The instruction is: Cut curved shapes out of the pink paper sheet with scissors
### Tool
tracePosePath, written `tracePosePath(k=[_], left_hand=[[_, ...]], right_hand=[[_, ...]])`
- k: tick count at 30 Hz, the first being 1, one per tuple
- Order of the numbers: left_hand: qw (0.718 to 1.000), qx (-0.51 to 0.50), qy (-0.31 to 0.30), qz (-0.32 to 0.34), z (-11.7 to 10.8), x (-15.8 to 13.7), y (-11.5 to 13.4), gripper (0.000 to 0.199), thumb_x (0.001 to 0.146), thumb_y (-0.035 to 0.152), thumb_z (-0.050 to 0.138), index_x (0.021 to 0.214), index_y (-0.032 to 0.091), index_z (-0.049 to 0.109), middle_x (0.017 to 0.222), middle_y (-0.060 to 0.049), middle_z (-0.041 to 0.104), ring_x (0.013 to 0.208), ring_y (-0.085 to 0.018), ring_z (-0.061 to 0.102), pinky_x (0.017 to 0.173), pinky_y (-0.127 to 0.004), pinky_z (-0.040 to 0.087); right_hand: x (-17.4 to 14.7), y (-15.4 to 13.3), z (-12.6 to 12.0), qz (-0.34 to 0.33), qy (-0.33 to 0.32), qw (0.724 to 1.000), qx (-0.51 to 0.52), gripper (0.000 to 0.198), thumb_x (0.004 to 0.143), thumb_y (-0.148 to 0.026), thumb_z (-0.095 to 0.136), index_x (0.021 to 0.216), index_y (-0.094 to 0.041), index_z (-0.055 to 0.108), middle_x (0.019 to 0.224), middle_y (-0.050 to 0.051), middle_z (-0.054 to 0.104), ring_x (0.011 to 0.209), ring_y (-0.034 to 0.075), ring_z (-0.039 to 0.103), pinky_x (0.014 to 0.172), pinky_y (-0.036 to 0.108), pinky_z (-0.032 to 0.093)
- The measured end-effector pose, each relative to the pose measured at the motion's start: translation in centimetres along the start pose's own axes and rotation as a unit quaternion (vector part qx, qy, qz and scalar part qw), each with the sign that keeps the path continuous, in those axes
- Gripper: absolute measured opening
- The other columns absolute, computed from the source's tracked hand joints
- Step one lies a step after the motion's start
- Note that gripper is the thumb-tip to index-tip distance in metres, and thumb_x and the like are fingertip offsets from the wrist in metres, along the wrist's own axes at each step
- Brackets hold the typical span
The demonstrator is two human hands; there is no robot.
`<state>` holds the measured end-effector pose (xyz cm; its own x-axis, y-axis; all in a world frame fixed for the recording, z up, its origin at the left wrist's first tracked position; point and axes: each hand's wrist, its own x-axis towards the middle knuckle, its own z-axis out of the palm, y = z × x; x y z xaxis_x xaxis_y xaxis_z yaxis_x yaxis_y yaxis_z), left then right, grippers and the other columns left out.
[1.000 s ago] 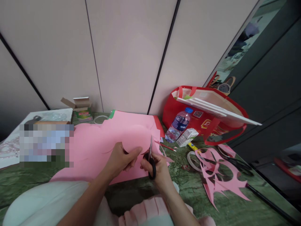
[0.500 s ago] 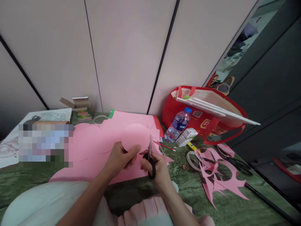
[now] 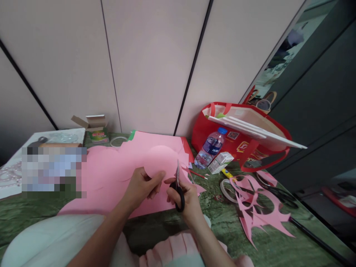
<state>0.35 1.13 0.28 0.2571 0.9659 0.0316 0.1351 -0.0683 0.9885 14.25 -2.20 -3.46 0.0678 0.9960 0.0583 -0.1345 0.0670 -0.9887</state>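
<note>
My right hand (image 3: 187, 198) is closed around the black handles of a pair of scissors (image 3: 178, 174), whose blades point away from me along the edge of a rounded piece of pink paper (image 3: 161, 159). Thumb and fingers of my left hand (image 3: 147, 183) pinch the near edge of that piece. Beneath both hands lie larger sheets of pink paper (image 3: 100, 181), some with curved outlines. Narrow pink offcuts (image 3: 196, 187) stick out just right of the blades.
Behind on the right stands a red bag (image 3: 200, 126) with white boards across it. Before it are a water bottle (image 3: 210, 148), a small white box (image 3: 221, 162), a tape roll (image 3: 228, 191) and cut pink scraps (image 3: 261, 215). An opened green box (image 3: 98, 134) sits back left.
Hardly anything differs. The scissors and my right hand have shifted very slightly, while my left hand keeps its pinch on the paper.
</note>
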Motion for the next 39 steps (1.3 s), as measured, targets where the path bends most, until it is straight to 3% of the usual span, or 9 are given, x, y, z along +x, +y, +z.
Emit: tracePosePath(k=[7,11,14,19,24,32,35,39], left_hand=[[0.999,-0.038,0.001,0.015,0.0,0.1,-0.1,0.042,0.077,0.037,0.058,0.043,0.014,0.052,0.034,0.003,0.046,0.029,-0.007,0.041,0.033,-0.019,0.030],[0.997,-0.073,-0.015,0.014,0.1,0.2,-0.1,0.038,0.078,0.036,0.057,0.048,0.013,0.058,0.038,0.000,0.054,0.032,-0.010,0.048,0.037,-0.021,0.038],[0.997,-0.071,0.001,0.015,0.2,0.2,0.0,0.037,0.079,0.036,0.056,0.051,0.013,0.059,0.040,-0.001,0.056,0.034,-0.011,0.050,0.039,-0.022,0.041],[0.995,-0.016,0.092,0.023,0.2,0.2,0.2,0.037,0.078,0.035,0.058,0.046,0.015,0.054,0.036,0.002,0.051,0.033,-0.009,0.046,0.037,-0.020,0.037],[0.990,0.039,0.135,0.025,-0.1,0.2,0.1,0.040,0.079,0.035,0.056,0.043,0.016,0.052,0.034,0.003,0.047,0.032,-0.008,0.043,0.036,-0.020,0.034],[0.993,0.002,0.116,0.012,-0.5,0.6,-0.6,0.044,0.079,0.037,0.058,0.041,0.017,0.047,0.033,0.004,0.042,0.030,-0.006,0.037,0.033,-0.020,0.028],[0.991,-0.017,0.131,0.003,-0.6,0.6,-0.5,0.044,0.079,0.036,0.058,0.041,0.016,0.048,0.033,0.004,0.042,0.030,-0.006,0.036,0.033,-0.020,0.027],[0.994,-0.031,0.103,0.002,-0.4,0.6,-0.5,0.044,0.079,0.036,0.058,0.041,0.016,0.047,0.034,0.003,0.042,0.030,-0.006,0.036,0.032,-0.020,0.027]], right_hand=[[0.0,0.2,0.0,0.005,-0.005,1.000,0.006,0.020,0.063,-0.031,0.071,0.074,-0.015,0.066,0.043,-0.005,0.053,0.036,0.008,0.044,0.038,0.021,0.038],[-0.1,0.3,0.1,0.007,-0.028,0.999,0.021,0.024,0.064,-0.034,0.072,0.075,-0.014,0.067,0.045,-0.005,0.053,0.036,0.008,0.045,0.038,0.021,0.037],[-0.1,0.6,0.4,0.011,-0.059,0.996,0.073,0.033,0.068,-0.037,0.070,0.092,-0.013,0.067,0.043,-0.007,0.048,0.035,0.008,0.042,0.039,0.022,0.038],[-0.5,0.1,0.6,0.055,-0.091,0.976,0.190,0.053,0.070,-0.035,0.070,0.118,-0.016,0.057,0.047,-0.010,0.047,0.039,0.007,0.039,0.046,0.024,0.044],[-0.6,-0.7,0.5,0.113,-0.141,0.961,0.210,0.054,0.064,-0.042,0.075,0.108,-0.012,0.063,0.053,-0.006,0.053,0.045,0.008,0.044,0.052,0.028,0.047],[0.0,0.3,0.1,0.045,-0.084,0.992,0.079,0.031,0.066,-0.036,0.075,0.089,-0.016,0.068,0.056,-0.005,0.055,0.051,0.010,0.052,0.052,0.023,0.041],[0.1,0.1,0.1,0.046,-0.089,0.993,0.066,0.030,0.065,-0.036,0.075,0.086,-0.017,0.067,0.056,-0.005,0.054,0.051,0.010,0.052,0.051,0.023,0.040],[0.0,-0.2,0.1,0.054,-0.089,0.992,0.071,0.031,0.063,-0.037,0.076,0.085,-0.017,0.067,0.056,-0.005,0.054,0.052,0.010,0.052,0.052,0.024,0.041]])
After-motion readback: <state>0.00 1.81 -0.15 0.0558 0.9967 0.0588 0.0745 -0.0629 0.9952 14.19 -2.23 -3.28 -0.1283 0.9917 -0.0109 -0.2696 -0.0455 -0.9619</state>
